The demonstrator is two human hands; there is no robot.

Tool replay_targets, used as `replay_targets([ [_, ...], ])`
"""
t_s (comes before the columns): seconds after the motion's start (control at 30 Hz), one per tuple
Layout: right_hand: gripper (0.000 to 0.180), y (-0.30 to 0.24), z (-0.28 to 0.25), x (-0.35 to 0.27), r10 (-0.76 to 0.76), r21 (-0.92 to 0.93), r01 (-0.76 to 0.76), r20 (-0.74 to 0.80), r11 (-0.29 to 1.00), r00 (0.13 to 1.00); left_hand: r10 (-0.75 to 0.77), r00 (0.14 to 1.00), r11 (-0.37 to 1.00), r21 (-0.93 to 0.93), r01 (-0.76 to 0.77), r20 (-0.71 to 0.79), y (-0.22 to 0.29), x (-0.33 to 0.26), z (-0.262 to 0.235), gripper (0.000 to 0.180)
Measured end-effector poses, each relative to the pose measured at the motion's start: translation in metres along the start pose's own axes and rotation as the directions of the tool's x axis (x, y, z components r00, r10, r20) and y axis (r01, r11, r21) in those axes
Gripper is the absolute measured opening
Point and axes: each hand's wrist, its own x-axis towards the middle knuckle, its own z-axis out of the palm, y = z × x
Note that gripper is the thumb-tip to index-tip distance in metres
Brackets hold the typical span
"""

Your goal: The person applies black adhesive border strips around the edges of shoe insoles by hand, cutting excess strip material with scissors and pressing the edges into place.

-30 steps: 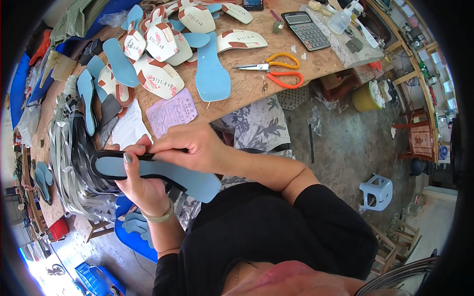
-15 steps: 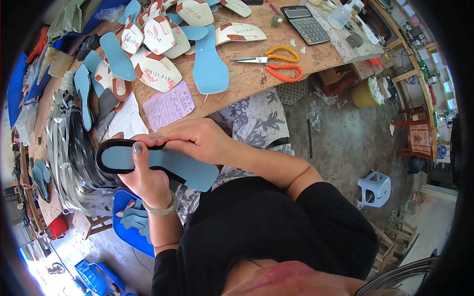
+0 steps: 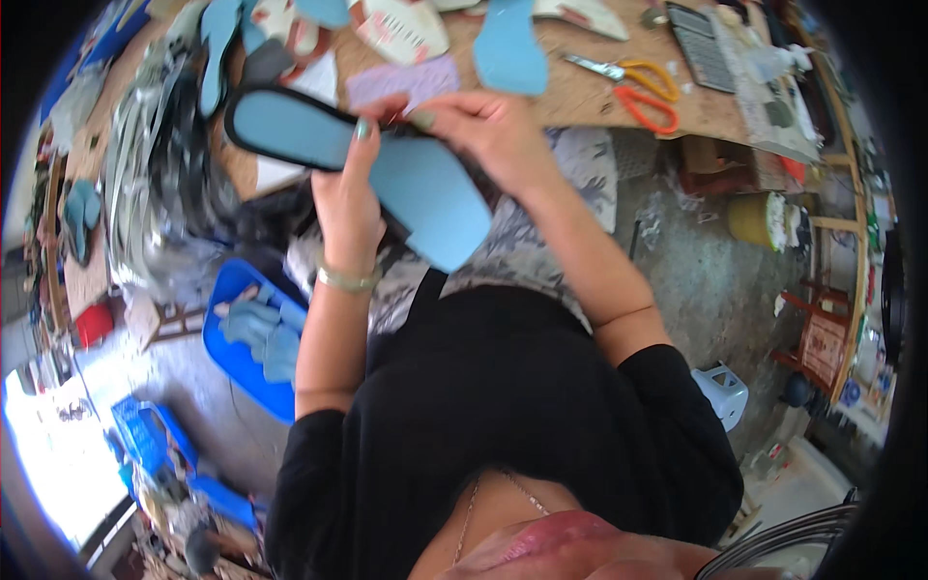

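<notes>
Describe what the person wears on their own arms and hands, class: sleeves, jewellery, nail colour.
Both forearms are bare. A black top with short sleeves ends around the elbows. The left hand has a thin, pale, metallic-looking bracelet at the wrist and a fingernail painted pale green. The right hand shows no ring or watch; its thumbnail looks painted a dull green too. No gloves.

We see a wooden worktable (image 3: 580,97) across the top, above a grey, littered concrete floor (image 3: 706,280). A white plastic stool (image 3: 720,391) stands lower right, near wooden shelving (image 3: 851,242) along the right edge. Bright daylight washes in at lower left (image 3: 48,454).
</notes>
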Motion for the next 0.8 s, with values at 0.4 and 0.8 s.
replay_targets([
  [0.4,0.022,0.02,0.005,-0.012,0.029,0.026,-0.027,-0.066,0.999,0.997,0.059,0.998,0.983,-0.175,-0.055,0.017,0.005,-0.007,-0.013,0.028],
  [0.8,0.022,0.017,0.005,-0.009,0.046,0.017,-0.045,-0.023,0.999,0.999,0.102,0.995,0.98,-0.173,-0.098,0.016,0.014,-0.008,-0.011,0.028],
])
